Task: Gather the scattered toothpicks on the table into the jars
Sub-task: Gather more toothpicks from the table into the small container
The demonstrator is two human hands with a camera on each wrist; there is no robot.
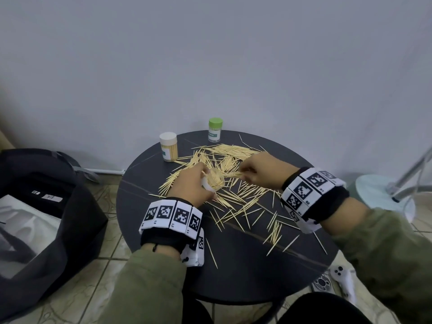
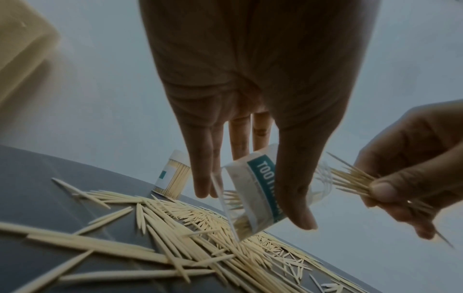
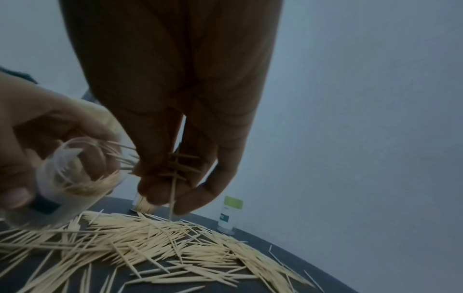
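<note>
1. I see pale wooden toothpicks (image 1: pixel 224 183) strewn across the round dark table (image 1: pixel 233 272), thickest at its centre.
2. My left hand (image 1: pixel 191 185) grips a clear open plastic jar (image 1: pixel 214 182), tilted, mouth toward 3 o'clock.
3. My right hand (image 1: pixel 261 169) pinches a toothpick bundle (image 2: pixel 350 178) at that mouth.
4. A full white-lidded jar (image 1: pixel 168 147) stands at 11 o'clock, a green-lidded jar (image 1: pixel 215 129) at 12.

Dim, flat light; wrist views murky, edges warped.
</note>
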